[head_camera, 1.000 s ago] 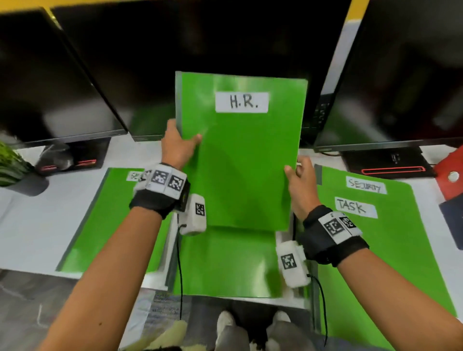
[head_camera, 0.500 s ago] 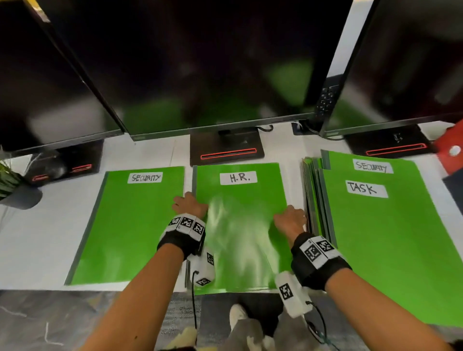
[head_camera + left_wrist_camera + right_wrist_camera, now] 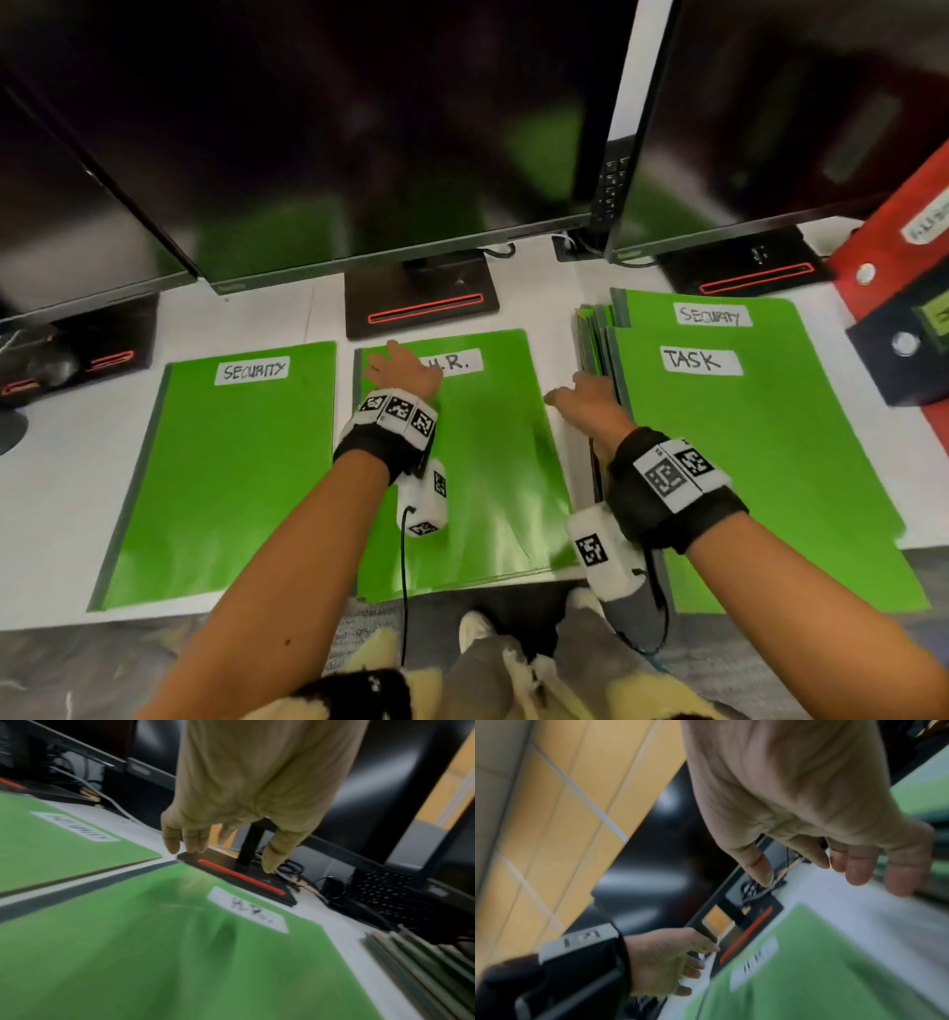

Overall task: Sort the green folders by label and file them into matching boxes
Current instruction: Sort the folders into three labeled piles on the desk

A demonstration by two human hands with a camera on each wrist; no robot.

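Note:
Three lots of green folders lie on the white desk. A folder labelled SECURITY (image 3: 226, 478) is on the left and the H.R. folder (image 3: 493, 462) (image 3: 159, 953) is in the middle. On the right is a stack topped by a TASK folder (image 3: 744, 462), with another SECURITY folder (image 3: 711, 314) showing behind it. My left hand (image 3: 405, 372) (image 3: 218, 845) hovers over the H.R. folder's far left corner, fingers loose, holding nothing. My right hand (image 3: 585, 401) (image 3: 834, 874) is spread and empty over the bare strip between the H.R. folder and the stack's left edge (image 3: 595, 349).
Three dark monitors stand along the back on black bases with red stripes; the middle base (image 3: 421, 303) is just beyond the H.R. folder. A red file box (image 3: 893, 241) and a dark box (image 3: 904, 354) stand at the far right. The desk's front edge is close to my body.
One second ago both hands held the H.R. folder up. They laid it on the middle pile and let go. The left hand slid toward its far corner and the right hand toward the stack.

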